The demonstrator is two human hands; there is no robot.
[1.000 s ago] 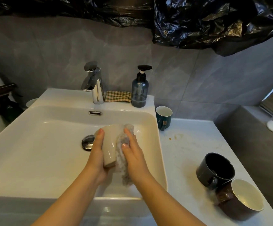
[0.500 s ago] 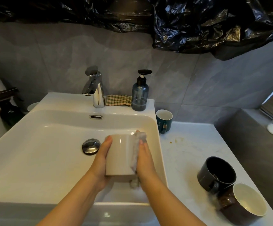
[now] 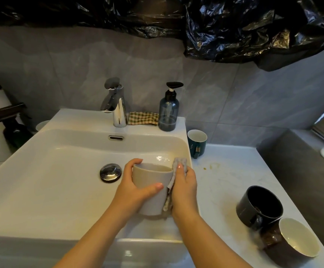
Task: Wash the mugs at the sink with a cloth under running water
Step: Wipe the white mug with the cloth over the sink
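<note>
The beige mug [image 3: 151,190] now stands mouth-up over the right side of the sink [image 3: 51,180], its pale inside showing; a second ago it lay turned on its side with the cloth [image 3: 178,165] bunched over its end. The left hand [image 3: 130,192] holds it, fingers curled over the far rim and thumb across the near wall. The right hand [image 3: 184,188] has slid round to the mug's right flank and presses the cloth flat against it, fingers pinning the fabric at the rim. So the wiping has moved from the end to the outer wall. No stream shows under the faucet [image 3: 116,105], so rinsing looks yet to come. On the counter [image 3: 225,180] wait the green mug [image 3: 197,142], black mug [image 3: 259,207] and brown mug [image 3: 290,242]
</note>
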